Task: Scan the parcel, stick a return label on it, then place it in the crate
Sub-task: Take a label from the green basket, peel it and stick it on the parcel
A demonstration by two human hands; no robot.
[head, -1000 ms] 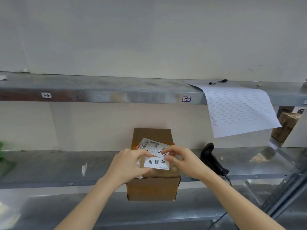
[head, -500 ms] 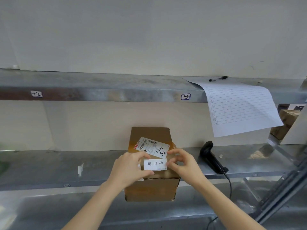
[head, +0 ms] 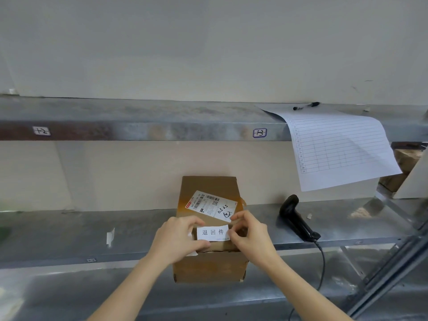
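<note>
Centre frame, the left hand (head: 178,237) pinches the left end of the white rectangular return label (head: 213,232), laid on top of the brown cardboard parcel (head: 209,266) on the grey metal shelf (head: 69,230); the right hand (head: 251,236) pinches its right end. Right: black handheld scanner (head: 296,218).

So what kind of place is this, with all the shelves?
Probably a parcel storeroom or small warehouse. Numbered metal shelves line the wall, a barcode scanner lies beside a cardboard parcel with a shipping label, and a log sheet hangs nearby.
</note>
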